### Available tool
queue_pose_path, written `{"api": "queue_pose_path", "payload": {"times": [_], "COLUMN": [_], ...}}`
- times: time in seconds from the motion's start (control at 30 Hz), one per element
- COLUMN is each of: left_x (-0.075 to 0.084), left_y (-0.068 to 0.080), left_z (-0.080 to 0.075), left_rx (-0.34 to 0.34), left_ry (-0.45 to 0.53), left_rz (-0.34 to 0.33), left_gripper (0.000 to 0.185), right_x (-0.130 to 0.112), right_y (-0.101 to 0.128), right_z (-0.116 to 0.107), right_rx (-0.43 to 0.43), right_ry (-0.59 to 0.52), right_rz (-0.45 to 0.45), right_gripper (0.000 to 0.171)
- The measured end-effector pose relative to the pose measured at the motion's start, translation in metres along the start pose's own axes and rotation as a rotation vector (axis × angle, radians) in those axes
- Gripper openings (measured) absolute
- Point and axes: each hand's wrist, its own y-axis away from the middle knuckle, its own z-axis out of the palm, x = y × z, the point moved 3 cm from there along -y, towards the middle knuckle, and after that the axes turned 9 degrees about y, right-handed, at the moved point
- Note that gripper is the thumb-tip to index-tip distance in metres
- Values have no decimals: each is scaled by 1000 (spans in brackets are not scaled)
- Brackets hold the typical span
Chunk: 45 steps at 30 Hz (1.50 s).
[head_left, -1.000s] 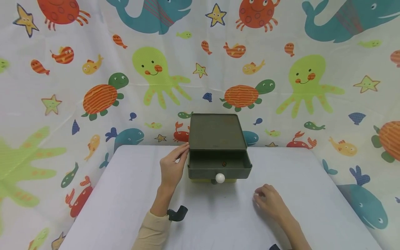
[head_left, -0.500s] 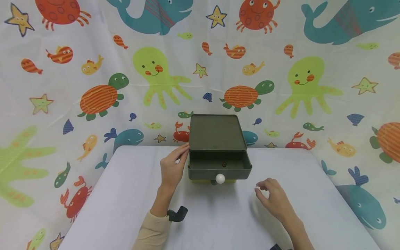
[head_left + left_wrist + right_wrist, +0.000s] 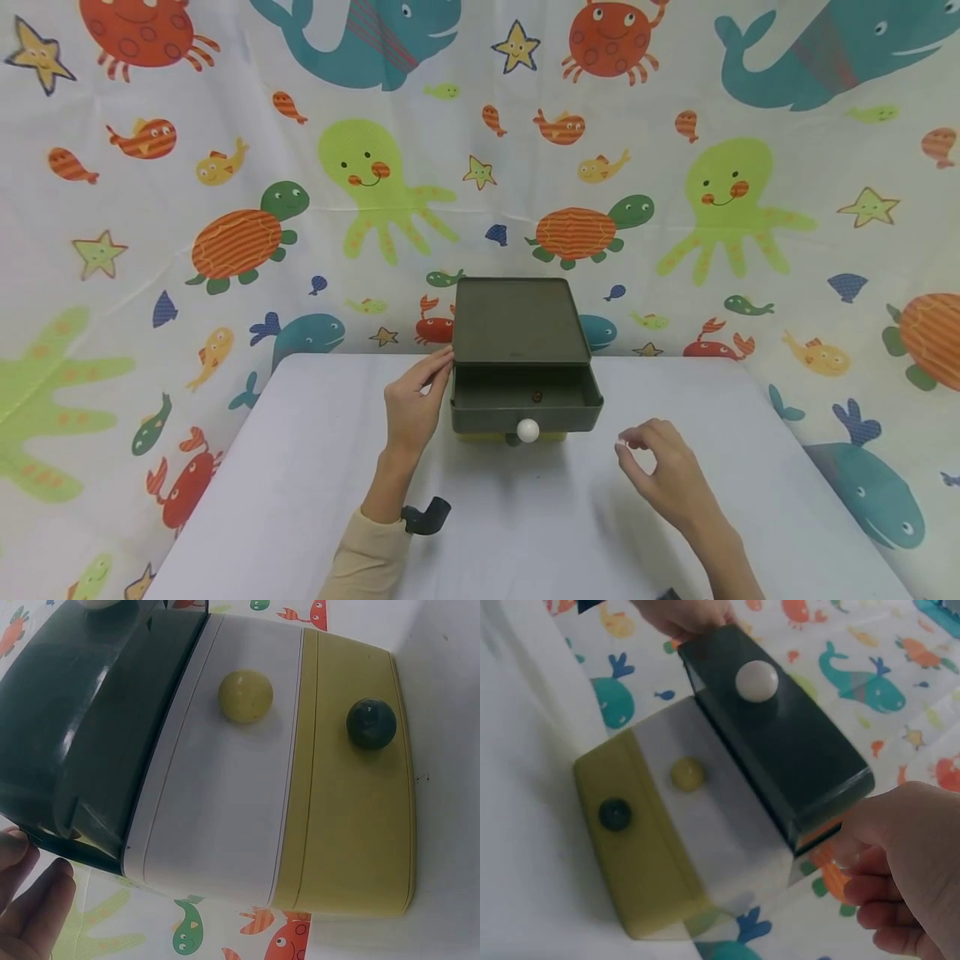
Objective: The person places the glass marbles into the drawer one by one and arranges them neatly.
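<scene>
A small chest of drawers (image 3: 521, 321) stands at the back of the table. Its dark green top drawer (image 3: 480, 418) with a white knob (image 3: 528, 430) is pulled out; a small brown round thing (image 3: 537, 396) lies inside. My left hand (image 3: 411, 408) touches the chest's left side near the top with nearly straight fingers. To the right of the drawer, my right hand (image 3: 663, 467) is raised over the table. Its thumb and forefinger pinch a tiny clear or whitish piece (image 3: 846, 860), whose kind I cannot tell.
Below the green drawer, a white drawer (image 3: 217, 780) with a yellow knob (image 3: 246, 696) and a yellow drawer (image 3: 352, 825) with a green knob (image 3: 371, 724) are closed. Behind the white table (image 3: 315, 433) hangs a curtain (image 3: 480, 83) printed with sea animals.
My right hand has risen from low over the table and shifted slightly right, the tiny piece now showing at its fingertips. My left hand has stayed at the chest's side.
</scene>
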Motion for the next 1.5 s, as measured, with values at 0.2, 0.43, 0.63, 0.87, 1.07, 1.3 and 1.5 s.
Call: {"api": "queue_pose_path", "payload": {"times": [0.2, 0.43, 0.63, 0.87, 1.07, 1.3, 1.5], "left_x": [0, 2, 2, 2, -1, -3, -4], "left_y": [0, 1, 1, 0, 1, 2, 2], "left_z": [0, 0, -1, -1, 0, 0, 0], "left_rx": [8, -2, -9, -2, -7, -14, -9], "left_ry": [-4, -19, -18, -15, -8, -10, -5], "left_rz": [15, -16, -46, -32, -42, -66, -55], "left_gripper": [21, 21, 21, 21, 22, 22, 22], "right_x": [-7, -18, -26, -33, -39, -43, -45], "right_y": [-7, -14, -28, -47, -64, -77, -85], "right_z": [-15, -32, -41, -41, -36, -24, -13], "right_rx": [64, 135, 149, 161, 203, 180, 148], "right_ry": [-48, -102, -144, -168, -171, -191, -184], "right_rz": [-55, -96, -165, -208, -265, -287, -285], "right_gripper": [22, 26, 31, 29, 33, 28, 26]}}
